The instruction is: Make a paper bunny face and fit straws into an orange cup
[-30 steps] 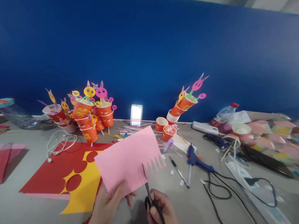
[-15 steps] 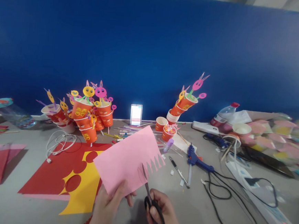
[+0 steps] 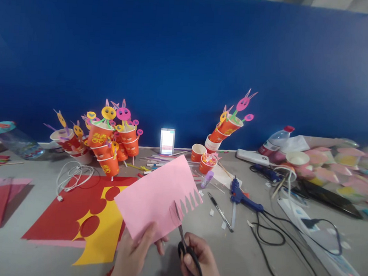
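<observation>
My left hand [image 3: 133,255] pinches the lower corner of a pink paper sheet [image 3: 154,195] and holds it tilted above the table. The sheet's right edge is cut into a row of pointed teeth. My right hand [image 3: 204,265] grips black-handled scissors [image 3: 184,240] through the loops. Their blades point up into the sheet's lower right edge, just below the teeth.
Red and yellow paper sheets [image 3: 82,219] with round cut-outs lie under the pink sheet. Orange paper cups with paper figures [image 3: 110,140] stand at the back left, another stack [image 3: 224,132] at the back middle. A blue glue gun [image 3: 241,197] with a black cord, a pen [image 3: 219,211] and a white cable [image 3: 72,176] lie around.
The blades have closed a little into the pink sheet. Both hands stay in nearly the same place.
</observation>
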Demonstrator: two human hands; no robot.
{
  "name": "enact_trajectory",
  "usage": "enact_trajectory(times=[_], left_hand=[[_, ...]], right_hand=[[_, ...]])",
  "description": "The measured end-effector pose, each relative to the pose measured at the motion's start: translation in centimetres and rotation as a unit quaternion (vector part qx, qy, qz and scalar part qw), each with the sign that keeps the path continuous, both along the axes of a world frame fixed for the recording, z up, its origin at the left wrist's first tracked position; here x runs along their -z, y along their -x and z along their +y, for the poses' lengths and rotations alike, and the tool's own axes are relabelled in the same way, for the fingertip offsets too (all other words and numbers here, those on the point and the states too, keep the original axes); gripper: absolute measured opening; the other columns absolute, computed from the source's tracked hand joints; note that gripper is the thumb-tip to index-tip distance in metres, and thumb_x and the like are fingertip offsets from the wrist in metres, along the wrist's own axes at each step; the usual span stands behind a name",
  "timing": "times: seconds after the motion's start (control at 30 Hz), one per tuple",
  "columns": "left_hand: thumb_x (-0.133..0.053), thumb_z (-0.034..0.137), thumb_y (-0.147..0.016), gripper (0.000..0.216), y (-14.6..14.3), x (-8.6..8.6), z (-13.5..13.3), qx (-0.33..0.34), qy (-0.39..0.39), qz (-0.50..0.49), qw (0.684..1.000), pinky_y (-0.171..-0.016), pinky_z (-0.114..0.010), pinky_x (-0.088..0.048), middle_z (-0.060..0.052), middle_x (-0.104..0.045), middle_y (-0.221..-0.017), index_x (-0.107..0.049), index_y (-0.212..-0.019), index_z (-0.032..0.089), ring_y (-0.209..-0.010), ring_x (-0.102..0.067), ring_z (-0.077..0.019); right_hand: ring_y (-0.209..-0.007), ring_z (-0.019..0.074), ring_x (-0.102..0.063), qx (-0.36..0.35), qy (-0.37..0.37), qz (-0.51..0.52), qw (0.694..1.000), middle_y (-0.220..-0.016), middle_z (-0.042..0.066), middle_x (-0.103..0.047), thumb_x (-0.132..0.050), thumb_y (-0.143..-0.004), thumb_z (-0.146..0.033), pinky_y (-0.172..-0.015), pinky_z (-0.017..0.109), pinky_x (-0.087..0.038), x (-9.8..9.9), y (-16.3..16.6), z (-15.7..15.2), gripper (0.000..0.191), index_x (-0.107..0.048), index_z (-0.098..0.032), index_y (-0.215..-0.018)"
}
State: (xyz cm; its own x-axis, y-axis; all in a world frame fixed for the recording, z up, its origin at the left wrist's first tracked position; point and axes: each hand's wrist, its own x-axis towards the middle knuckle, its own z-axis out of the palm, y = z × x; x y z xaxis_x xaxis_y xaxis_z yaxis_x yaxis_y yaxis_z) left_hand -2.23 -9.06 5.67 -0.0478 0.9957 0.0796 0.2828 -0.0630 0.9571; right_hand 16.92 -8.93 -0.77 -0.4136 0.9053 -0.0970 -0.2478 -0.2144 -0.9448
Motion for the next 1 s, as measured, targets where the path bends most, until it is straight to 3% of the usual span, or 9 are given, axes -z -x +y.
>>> enact_trajectory(times=[0.13,0.4,0.6,1.0], left_hand=[[-0.050,0.046,-0.095,0.045,0.1,0.1,0.0,0.003,0.016,-0.010,1.000,-0.084,-0.030,-0.058,-0.002,-0.073,-0.055,-0.076,-0.068,0.023,-0.068,-0.073,-0.0216],[-0.050,0.048,-0.095,0.043,-0.2,0.1,-0.1,0.006,0.017,-0.053,0.998,-0.073,-0.030,-0.061,-0.003,-0.072,-0.055,-0.075,-0.073,0.021,-0.061,-0.072,-0.0220],[-0.053,0.049,-0.092,0.040,-0.1,0.3,-0.2,-0.001,-0.011,-0.030,0.999,-0.079,-0.030,-0.060,-0.004,-0.072,-0.054,-0.076,-0.069,0.025,-0.063,-0.072,-0.0220],[-0.054,0.048,-0.091,0.040,-1.0,0.2,-0.6,-0.039,0.007,-0.059,0.997,-0.080,-0.031,-0.057,-0.003,-0.070,-0.054,-0.073,-0.067,0.023,-0.065,-0.071,-0.0230]], right_hand=[[-0.032,0.0040,-0.036,0.000,0.000,-0.010,1.000,-0.045,-0.009,-0.039,-0.069,-0.065,-0.077,-0.035,0.015,-0.022,-0.1,0.0,0.0,0.063,-0.040,-0.022,-0.068],[-0.033,0.0045,-0.038,0.001,0.003,-0.005,1.000,-0.044,-0.009,-0.040,-0.070,-0.066,-0.076,-0.036,0.015,-0.023,-0.1,0.1,-0.1,0.062,-0.040,-0.021,-0.068],[-0.033,0.0048,-0.040,-0.002,0.007,0.004,1.000,-0.047,-0.008,-0.041,-0.072,-0.063,-0.077,-0.035,0.015,-0.024,0.0,0.0,-0.1,0.064,-0.041,-0.021,-0.068],[-0.032,0.0041,-0.039,-0.002,0.004,-0.007,1.000,-0.046,-0.009,-0.040,-0.070,-0.065,-0.077,-0.035,0.014,-0.023,-0.1,0.0,-0.1,0.064,-0.039,-0.021,-0.067]])
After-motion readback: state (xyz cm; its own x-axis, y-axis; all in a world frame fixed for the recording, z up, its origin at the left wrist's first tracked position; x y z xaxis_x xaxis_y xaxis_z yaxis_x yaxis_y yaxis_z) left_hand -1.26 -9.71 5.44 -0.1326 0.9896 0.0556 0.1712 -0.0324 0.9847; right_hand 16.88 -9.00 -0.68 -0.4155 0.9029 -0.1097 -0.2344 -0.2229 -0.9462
